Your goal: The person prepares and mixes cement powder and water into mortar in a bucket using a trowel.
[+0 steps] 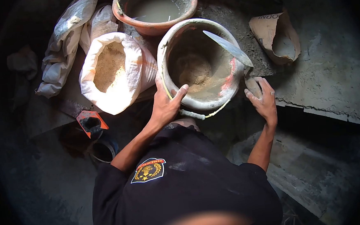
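A greyish bucket stands in front of me, its mouth facing up, with a heap of sandy powder at the bottom. My left hand grips its near-left side, thumb at the rim and fingers along the outer wall. In my right hand is the handle of a trowel. The trowel's pointed metal blade lies across the bucket's right rim, tip reaching over the opening. A handle grip on the bucket's wire bail hangs at the near side.
Behind stands a reddish bucket of cloudy water. To the left is an open white sack of sand-coloured material, beside a crumpled sack. A torn paper bag sits right on the grey slab. An orange-edged saw handle lies lower left.
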A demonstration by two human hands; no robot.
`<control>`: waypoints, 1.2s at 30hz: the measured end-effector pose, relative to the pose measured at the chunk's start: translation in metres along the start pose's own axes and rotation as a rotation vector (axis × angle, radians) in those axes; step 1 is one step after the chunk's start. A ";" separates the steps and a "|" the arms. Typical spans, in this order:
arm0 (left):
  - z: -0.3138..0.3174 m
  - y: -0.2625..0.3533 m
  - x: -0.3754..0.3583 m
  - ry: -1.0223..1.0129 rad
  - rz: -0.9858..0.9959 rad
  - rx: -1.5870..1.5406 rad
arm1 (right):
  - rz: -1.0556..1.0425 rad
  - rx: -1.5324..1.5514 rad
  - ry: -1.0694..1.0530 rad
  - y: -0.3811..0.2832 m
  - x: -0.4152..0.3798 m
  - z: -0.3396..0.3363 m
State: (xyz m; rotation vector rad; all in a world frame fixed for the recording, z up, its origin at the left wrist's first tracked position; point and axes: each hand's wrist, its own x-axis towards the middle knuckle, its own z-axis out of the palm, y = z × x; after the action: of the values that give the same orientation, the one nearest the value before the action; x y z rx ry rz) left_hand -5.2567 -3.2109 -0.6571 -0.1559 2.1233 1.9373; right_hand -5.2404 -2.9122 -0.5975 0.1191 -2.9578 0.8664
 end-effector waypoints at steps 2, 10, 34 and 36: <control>0.002 0.000 -0.001 0.052 -0.018 0.043 | -0.013 0.049 0.010 0.015 0.005 -0.003; 0.037 0.004 -0.002 0.249 0.135 -0.369 | -0.095 0.232 -0.076 0.079 0.012 -0.016; 0.061 0.142 0.277 -0.530 0.318 1.274 | -0.231 0.450 -0.213 0.150 0.028 -0.038; 0.096 0.138 0.323 -0.648 0.465 1.477 | -0.331 0.413 -0.164 0.148 0.028 -0.037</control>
State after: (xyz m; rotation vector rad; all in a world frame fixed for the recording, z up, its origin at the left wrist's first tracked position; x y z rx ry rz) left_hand -5.5900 -3.0702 -0.6167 1.0999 2.5188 0.0267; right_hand -5.2804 -2.7695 -0.6434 0.7039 -2.7253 1.4492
